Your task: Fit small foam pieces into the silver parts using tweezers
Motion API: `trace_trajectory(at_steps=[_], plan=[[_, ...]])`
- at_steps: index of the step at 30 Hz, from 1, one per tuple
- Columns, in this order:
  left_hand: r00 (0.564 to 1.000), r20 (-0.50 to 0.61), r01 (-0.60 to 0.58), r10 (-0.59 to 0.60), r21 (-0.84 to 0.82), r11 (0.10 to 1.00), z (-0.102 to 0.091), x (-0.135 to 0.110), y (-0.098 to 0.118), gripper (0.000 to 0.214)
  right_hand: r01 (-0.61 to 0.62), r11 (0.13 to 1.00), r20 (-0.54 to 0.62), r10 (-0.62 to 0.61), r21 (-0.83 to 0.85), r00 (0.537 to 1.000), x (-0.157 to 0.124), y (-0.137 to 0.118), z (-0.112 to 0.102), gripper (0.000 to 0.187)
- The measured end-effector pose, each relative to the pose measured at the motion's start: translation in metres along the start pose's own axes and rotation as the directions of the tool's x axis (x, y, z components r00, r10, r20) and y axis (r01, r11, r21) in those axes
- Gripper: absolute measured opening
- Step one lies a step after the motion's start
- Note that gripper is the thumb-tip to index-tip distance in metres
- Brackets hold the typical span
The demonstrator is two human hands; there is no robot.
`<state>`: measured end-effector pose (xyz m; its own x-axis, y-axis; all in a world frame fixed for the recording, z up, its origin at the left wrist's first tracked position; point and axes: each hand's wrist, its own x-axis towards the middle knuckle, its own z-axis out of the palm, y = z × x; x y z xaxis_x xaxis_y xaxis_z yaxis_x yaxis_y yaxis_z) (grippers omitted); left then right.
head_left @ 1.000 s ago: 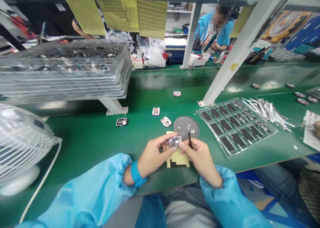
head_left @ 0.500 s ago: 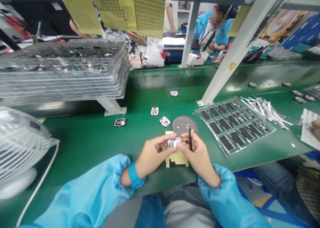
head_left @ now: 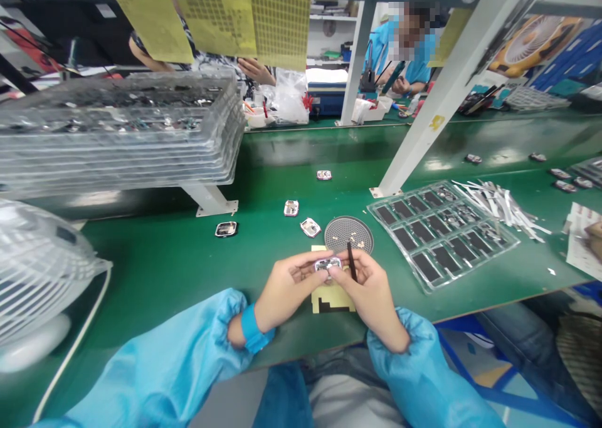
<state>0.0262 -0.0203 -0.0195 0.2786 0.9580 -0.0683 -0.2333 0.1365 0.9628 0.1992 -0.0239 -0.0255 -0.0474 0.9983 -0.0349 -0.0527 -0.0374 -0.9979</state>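
My left hand (head_left: 286,287) and my right hand (head_left: 369,293) meet over the green bench, both pinching a small silver rectangular case (head_left: 328,264) between fingertips. In my right hand I also hold dark tweezers (head_left: 350,260) that point up and away. Beneath the hands lies a yellow card with black marks (head_left: 332,299). Just beyond the hands sits a round grey perforated disc (head_left: 348,234) with a few tiny parts on it. Three similar small cases (head_left: 311,227) (head_left: 291,208) (head_left: 226,229) rest on the bench farther out.
A clear tray of dark rectangular parts (head_left: 442,237) lies at right, white strips (head_left: 498,203) behind it. Stacked clear trays (head_left: 117,127) sit on a raised stand at left, a white fan (head_left: 37,271) near left. A slanted white post (head_left: 423,114) crosses. Other people work beyond.
My hands and the small case have shifted slightly away from me; the tweezers tilted a little left. Otherwise the bench is the same.
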Motion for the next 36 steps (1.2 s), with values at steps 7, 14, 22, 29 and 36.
trace_trajectory(at_steps=[7,14,22,29,36], plan=[[0.998,0.023,-0.067,0.065,0.056,0.996,-0.006,0.000,0.004,0.027,-0.069,0.994,0.090,0.062,0.083,0.994,0.002,-0.005,0.002,0.033],[1.000,0.015,-0.010,0.009,0.072,0.997,-0.003,0.002,0.003,0.031,-0.077,0.996,0.014,0.078,-0.039,0.997,0.001,-0.006,0.000,0.030],[0.998,-0.007,0.057,-0.057,0.003,0.998,-0.001,0.002,0.001,0.032,-0.090,0.995,0.025,0.091,-0.039,0.995,0.000,-0.004,0.002,0.031],[0.993,-0.074,-0.068,0.096,0.315,0.947,0.003,-0.003,-0.002,0.023,-0.022,0.995,0.091,0.031,-0.099,0.995,0.002,-0.005,0.003,0.027],[0.986,-0.040,-0.121,0.163,0.506,0.854,0.005,-0.009,0.000,0.022,0.089,0.951,0.012,-0.089,-0.296,0.996,-0.001,-0.003,0.007,0.025]])
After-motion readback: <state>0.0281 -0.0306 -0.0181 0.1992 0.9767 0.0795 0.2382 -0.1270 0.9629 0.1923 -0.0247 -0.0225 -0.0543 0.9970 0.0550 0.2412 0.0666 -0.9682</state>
